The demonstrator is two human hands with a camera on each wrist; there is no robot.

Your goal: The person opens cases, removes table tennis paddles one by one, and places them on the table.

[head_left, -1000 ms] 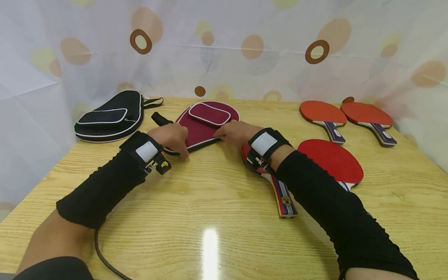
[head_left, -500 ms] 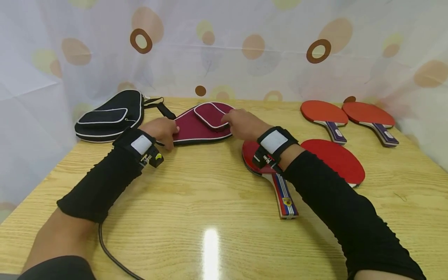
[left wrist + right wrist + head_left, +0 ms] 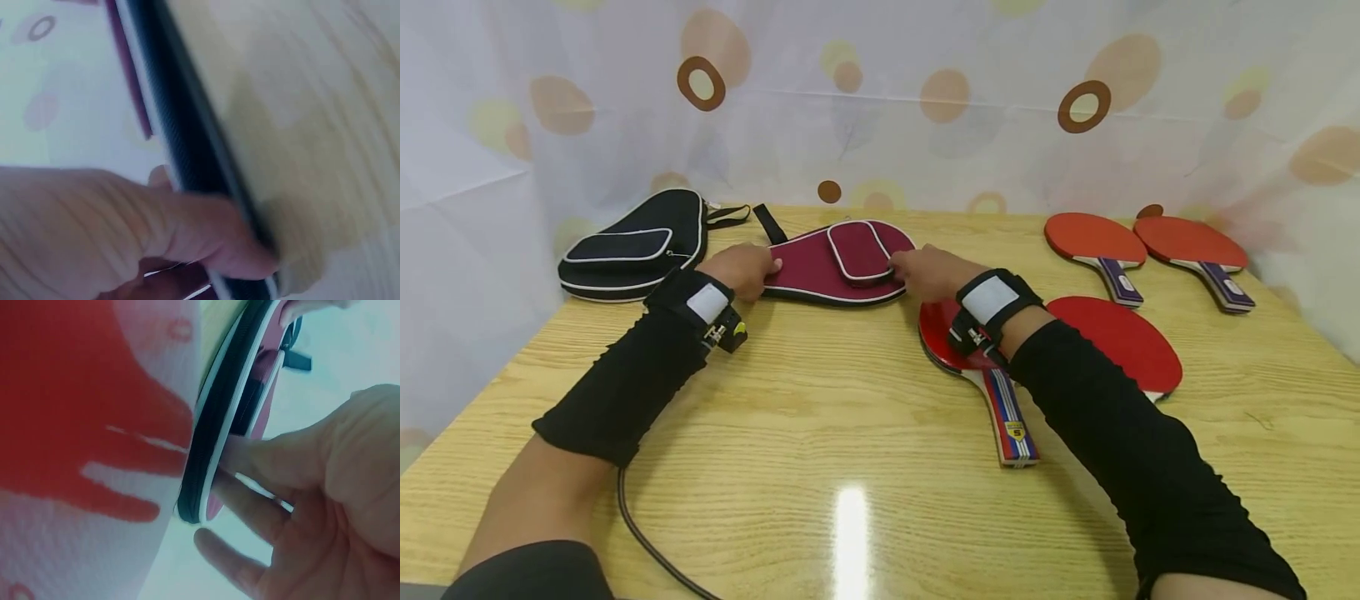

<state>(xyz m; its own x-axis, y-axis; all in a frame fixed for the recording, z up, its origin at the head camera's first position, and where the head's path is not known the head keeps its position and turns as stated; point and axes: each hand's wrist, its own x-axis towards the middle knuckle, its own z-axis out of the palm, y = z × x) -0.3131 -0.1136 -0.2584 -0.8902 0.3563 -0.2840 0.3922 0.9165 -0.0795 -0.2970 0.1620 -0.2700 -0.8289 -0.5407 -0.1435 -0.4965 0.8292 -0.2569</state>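
A maroon table tennis bat case (image 3: 808,267) with white piping, a black side band and a small pocket lies at the middle back of the table. My left hand (image 3: 741,271) grips its narrow end, thumb (image 3: 231,244) over the black side band in the left wrist view. At the wide end, my right hand (image 3: 936,271) pinches by the pocket (image 3: 859,252); in the right wrist view, thumb and forefinger meet the case while another finger (image 3: 228,559) stands off it. A black strap (image 3: 770,224) sticks up behind the narrow end.
A black bat case (image 3: 625,246) lies at the back left. Under my right wrist is a red bat (image 3: 943,337), its striped handle towards me. Another red bat (image 3: 1116,342) lies partly behind my right sleeve. Two orange-red bats (image 3: 1093,237) lie at the back right.
The maroon case has turned so its narrow end points left and its near edge lies almost level. The left hand has moved back and left, the right hand slightly right; the strap has swung upright.
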